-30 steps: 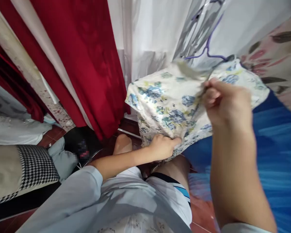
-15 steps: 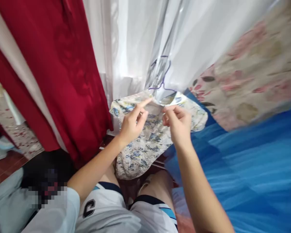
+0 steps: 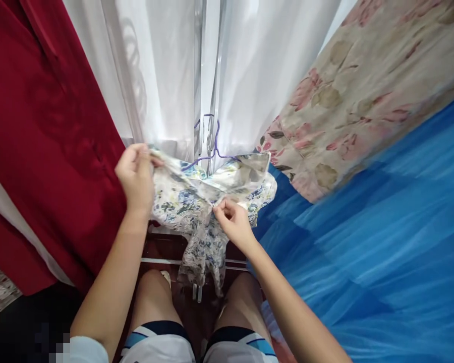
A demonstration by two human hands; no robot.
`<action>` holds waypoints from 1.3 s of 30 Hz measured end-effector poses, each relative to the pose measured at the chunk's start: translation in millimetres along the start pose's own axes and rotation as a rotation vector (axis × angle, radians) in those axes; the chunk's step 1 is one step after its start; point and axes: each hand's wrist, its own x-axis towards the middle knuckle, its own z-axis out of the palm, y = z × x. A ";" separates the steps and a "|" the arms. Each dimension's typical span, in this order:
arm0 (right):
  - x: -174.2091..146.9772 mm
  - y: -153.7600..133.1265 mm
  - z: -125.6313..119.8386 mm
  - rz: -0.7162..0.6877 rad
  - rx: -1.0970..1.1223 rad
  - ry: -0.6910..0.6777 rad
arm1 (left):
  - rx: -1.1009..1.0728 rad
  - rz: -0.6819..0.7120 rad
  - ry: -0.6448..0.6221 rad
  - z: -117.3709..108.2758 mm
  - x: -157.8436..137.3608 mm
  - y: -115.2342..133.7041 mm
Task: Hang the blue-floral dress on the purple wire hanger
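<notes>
A pale blouse with a blue and yellow floral print is draped on a purple wire hanger that hangs from a metal rail post. My left hand is closed on the neckline edge at the left and stretches it outward. The fingers of my right hand pinch the front of the neckline near its middle, lower down. Below that pinch the cloth bunches into narrow folds. The right side of the collar stands open, showing the inside of the cloth.
White curtains hang behind the hanger. On the left is a dark red curtain. At the right hang a pink-flowered cloth and blue sheer fabric. A metal rack bar runs low above the dark red floor.
My left hand has moved left and pulled the neckline edge outward. The right hand has moved down and left. The blouse's neckline is stretched and its lower part has gathered together.
</notes>
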 end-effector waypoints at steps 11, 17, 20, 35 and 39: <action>-34.9 47.3 -15.9 0.206 -0.130 -0.016 | -0.025 -0.450 -0.089 -14.6 -145.9 -107.6; -68.1 98.2 -65.1 0.424 -0.343 -0.048 | -0.055 -0.441 -0.378 19.5 -202.2 -65.3; -93.5 81.6 -72.1 0.453 -0.388 -0.115 | -0.093 -0.425 -0.526 23.6 -207.1 -24.3; -94.3 -16.7 -26.1 0.688 0.836 -0.663 | -0.183 -0.727 -1.159 -56.0 -189.8 6.4; -77.0 -32.7 -49.3 0.623 0.691 -0.727 | 0.044 -0.770 -1.448 -98.5 -202.2 -17.2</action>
